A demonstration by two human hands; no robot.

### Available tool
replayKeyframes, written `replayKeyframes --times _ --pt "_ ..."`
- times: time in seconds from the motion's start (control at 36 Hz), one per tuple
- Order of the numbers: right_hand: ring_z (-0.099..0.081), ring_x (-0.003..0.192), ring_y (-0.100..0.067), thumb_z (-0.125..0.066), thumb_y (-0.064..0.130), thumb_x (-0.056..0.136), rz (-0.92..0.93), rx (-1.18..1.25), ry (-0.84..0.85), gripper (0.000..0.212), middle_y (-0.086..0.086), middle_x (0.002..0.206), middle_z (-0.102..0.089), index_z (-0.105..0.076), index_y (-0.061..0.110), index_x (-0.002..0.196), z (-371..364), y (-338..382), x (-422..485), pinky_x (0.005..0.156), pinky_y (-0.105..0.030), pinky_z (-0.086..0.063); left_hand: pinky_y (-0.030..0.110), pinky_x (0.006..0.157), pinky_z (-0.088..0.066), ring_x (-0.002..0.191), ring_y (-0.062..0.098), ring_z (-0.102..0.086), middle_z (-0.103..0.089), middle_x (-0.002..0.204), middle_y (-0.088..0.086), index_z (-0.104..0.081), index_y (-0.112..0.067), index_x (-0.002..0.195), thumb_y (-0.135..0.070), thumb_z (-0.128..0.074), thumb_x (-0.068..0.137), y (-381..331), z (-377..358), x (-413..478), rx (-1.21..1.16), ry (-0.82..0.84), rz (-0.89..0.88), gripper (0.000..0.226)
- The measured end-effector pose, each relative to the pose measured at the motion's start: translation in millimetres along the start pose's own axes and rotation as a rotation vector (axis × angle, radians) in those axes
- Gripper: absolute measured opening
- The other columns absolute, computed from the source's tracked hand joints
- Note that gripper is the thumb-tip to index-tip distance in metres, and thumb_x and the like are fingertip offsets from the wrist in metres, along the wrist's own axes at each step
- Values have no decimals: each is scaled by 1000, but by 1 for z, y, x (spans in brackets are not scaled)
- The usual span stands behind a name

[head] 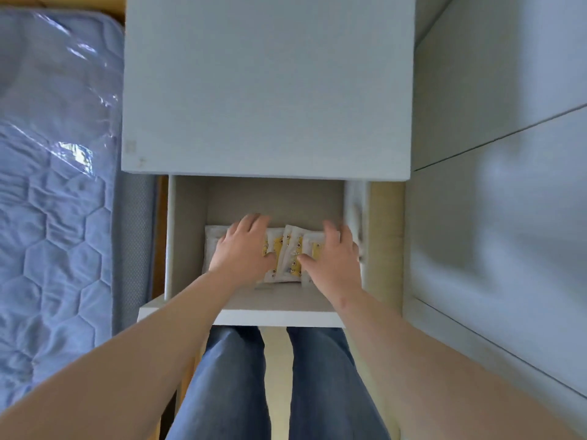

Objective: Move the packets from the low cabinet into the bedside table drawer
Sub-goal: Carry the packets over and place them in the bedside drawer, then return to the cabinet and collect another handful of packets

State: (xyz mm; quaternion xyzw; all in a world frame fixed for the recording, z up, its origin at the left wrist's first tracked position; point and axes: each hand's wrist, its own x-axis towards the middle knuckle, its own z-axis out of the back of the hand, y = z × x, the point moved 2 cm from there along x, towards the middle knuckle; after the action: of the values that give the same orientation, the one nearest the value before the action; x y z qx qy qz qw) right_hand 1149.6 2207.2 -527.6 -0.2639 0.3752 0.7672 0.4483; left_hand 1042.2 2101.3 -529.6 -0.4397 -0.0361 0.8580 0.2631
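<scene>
Drawer (241,315) of the bedside table (266,90) stands pulled out toward us. The packets (287,254), white with yellow print, lie on its floor in a loose overlapping row, in the front half. We judge the task late: several packets are in the drawer and none shows outside it in this view. The low cabinet cannot be identified here, so we cannot say whether more wait there. Left hand (243,246) lies spread, palm down, on the left packets, fingers straight, gripping nothing. Right hand (333,257) rests on the right packets, thumb across the yellow print, close to the drawer's right wall. Its fingers are blurred; whether they lie flat or curl on a packet we cannot tell. Likely step: settling the row. Plastic-wrapped mattress (54,185) lies at left.
</scene>
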Motion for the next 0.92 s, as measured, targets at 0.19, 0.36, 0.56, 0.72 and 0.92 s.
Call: replayKeyframes --times 0.19,0.36,0.56,0.72,0.92 --pt "-29 136 -18 -54 28 91 -82 413 -145 64 0 151 -24 -24 21 146 45 31 -71 108 -34 -31 36 107 -33 138 19 -26 -24 152 -6 -26 -27 145 -24 -54 91 -30 56 -55 -162 -27 -83 61" --pt "-42 126 -15 -55 25 91 -148 804 -376 59 1 144 -36 -30 20 144 66 52 -142 101 -28 -35 22 90 -32 125 11 -39 -33 147 -6 -34 -30 141 -27 -57 91 -48 90 -112 -289 -55 -254 55" --pt "-38 131 -18 -56 27 91 -244 1249 -618 58 1 148 -34 -32 21 143 59 53 -227 104 -32 -33 26 97 -38 110 3 -42 -47 124 -13 -42 -26 135 -23 -56 91 -80 111 -185 -321 46 -485 46" --pt "-51 108 -16 -55 28 92 -296 1570 -932 45 4 124 -48 -41 22 134 63 13 -320 92 -30 -45 31 98 -40 112 11 -48 -51 118 -10 -50 -23 127 -21 -54 92 -135 93 -254 -342 146 -641 35" --pt "-56 98 -14 -56 25 91 -307 1826 -1358 33 14 97 -53 -48 22 123 30 -64 -463 98 -37 -46 36 98 -43 107 15 -55 -57 105 -8 -57 -24 111 -19 -56 91 -201 12 -382 -394 401 -838 20"
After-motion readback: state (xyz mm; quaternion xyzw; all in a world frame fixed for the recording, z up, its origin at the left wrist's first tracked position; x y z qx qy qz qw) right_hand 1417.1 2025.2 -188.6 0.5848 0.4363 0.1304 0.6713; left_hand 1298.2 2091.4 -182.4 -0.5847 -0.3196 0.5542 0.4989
